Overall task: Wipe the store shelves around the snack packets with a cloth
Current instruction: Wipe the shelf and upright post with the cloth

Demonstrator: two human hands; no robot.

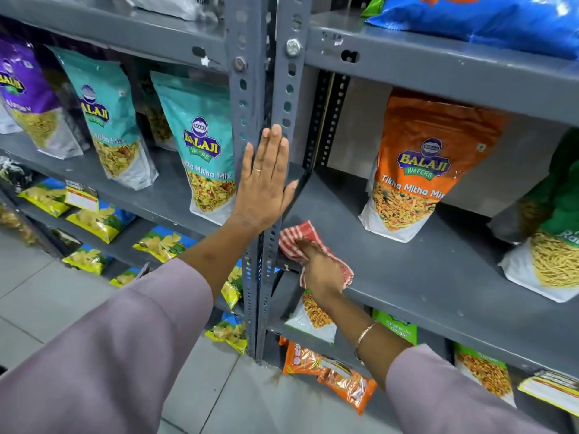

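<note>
My right hand [321, 269] presses a red-and-white checked cloth [296, 238] onto the front left corner of the grey shelf [407, 270]. My left hand [266, 180] lies flat and open against the perforated grey uprights [250, 98] between two shelf bays, fingers pointing up. An orange snack packet [413, 170] stands upright on the same shelf, to the right of and behind the cloth. A teal snack packet [203, 145] stands in the left bay, right beside my left hand.
A green packet [551, 233] stands at the far right of the wiped shelf. More teal [108, 117] and purple packets [28, 92] line the left bay. Yellow packets [94, 219] fill lower left shelves, orange ones [329, 371] sit near the tiled floor [47, 292]. A blue bag [488, 20] lies above.
</note>
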